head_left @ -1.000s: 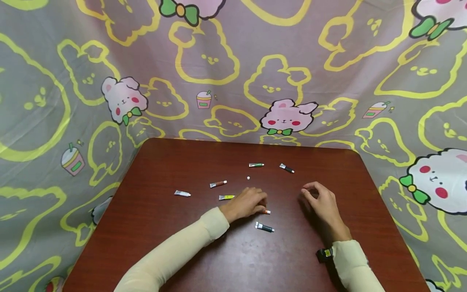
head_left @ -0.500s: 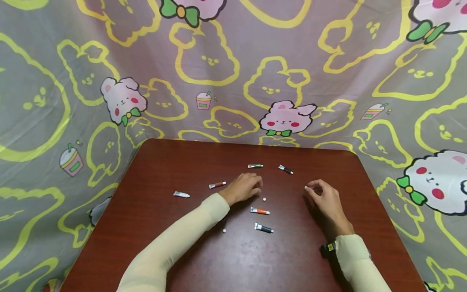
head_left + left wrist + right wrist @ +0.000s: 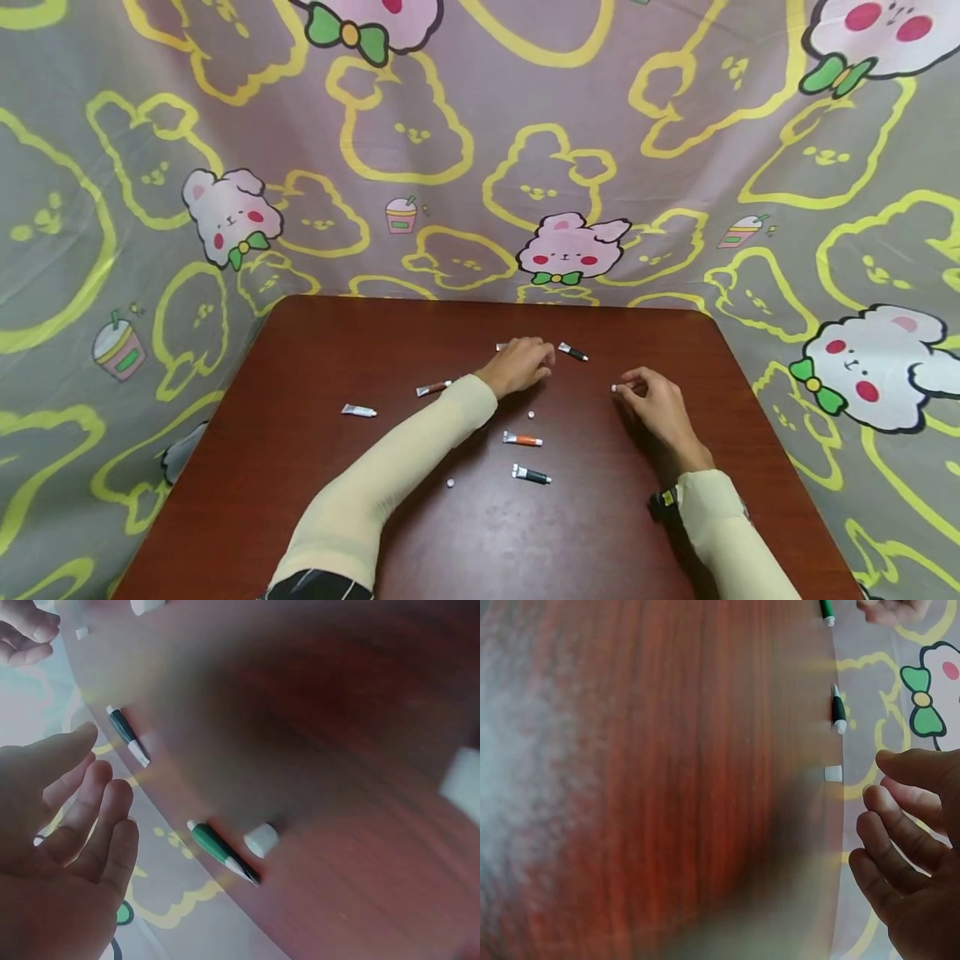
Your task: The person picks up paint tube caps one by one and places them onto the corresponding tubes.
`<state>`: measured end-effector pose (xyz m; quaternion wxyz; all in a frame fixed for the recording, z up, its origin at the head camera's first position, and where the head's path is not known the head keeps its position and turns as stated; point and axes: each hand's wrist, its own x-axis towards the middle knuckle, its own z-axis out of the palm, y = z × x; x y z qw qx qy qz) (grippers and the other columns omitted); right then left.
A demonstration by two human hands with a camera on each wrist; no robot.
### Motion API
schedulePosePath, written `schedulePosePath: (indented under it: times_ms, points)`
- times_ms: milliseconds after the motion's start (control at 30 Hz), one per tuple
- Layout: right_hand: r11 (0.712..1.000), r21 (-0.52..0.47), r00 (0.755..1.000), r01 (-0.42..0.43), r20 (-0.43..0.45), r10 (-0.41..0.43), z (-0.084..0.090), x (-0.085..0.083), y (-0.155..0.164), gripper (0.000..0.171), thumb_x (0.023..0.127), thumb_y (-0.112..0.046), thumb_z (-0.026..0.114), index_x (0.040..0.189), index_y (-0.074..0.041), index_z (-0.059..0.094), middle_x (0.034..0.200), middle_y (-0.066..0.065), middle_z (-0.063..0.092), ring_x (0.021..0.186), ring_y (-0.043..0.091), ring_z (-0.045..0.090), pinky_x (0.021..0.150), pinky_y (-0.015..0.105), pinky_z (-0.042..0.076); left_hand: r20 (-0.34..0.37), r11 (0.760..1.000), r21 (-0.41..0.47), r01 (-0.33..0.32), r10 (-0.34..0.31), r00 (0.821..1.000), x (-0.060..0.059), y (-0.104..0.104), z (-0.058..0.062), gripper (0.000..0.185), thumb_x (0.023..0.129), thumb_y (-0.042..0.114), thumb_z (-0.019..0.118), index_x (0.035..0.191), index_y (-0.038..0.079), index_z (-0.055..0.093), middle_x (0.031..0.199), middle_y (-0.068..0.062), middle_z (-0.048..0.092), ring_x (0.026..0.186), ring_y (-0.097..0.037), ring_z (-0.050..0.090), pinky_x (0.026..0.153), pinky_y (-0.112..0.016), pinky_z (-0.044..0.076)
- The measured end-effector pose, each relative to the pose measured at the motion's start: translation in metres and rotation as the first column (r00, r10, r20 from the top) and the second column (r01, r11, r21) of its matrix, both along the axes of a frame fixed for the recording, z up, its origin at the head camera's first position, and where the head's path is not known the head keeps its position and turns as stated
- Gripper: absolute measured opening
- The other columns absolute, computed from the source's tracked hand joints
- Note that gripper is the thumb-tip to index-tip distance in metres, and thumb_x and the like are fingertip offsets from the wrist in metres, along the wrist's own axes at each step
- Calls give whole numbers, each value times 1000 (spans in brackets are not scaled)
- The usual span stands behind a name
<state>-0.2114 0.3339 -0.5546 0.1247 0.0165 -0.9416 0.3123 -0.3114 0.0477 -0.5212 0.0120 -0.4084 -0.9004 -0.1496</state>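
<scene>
Looks to be at a reaching step among paint tubes point(image 3: 522, 439). Hovers the left hand point(image 3: 517, 367) above the counter point(image 3: 480, 550), with relaxed fingers and nothing gripped, near a green tube point(image 3: 214, 844). Poises the right hand point(image 3: 663, 410), likewise holding nothing, just beside a white piece point(image 3: 614, 388) at that hand's ten o'clock. Probably calls next for a light thumb-and-finger pinch of that piece: tiny, stubby, roughly cylindrical.

Left hand point(image 3: 521, 365) moved farther out; orange tube point(image 3: 522, 439) uncovered, green tube point(image 3: 214, 844) now partly hidden in head view.
</scene>
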Motion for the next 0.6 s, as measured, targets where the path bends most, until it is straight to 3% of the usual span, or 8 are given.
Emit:
schedulePosePath:
  times_ms: [367, 600]
  points:
    - [1000, 31, 1000, -6, 9, 6, -2, -6, 0, 25, 97, -18, 83, 117, -3, 78, 96, 8, 75, 86, 21, 69, 79, 36, 51, -50, 996, -78, -40, 36, 998, -15, 27, 0, 23, 105, 25, 75, 124, 13, 73, 117, -5, 73, 111, -23, 73, 99, -39, 59]
    - [997, 69, 1000, -22, 16, 21, 0, -10, 2, 29, 97, -21, 84, 118, -1, 78, 97, 9, 74, 90, 28, 74, 82, 43, 54, -74, 992, -104, -76, 68, 995, -24, 39, -5, 29, 105, 28, 75, 132, 15, 72, 127, -4, 72, 114, -23, 72, 103, -38, 57]
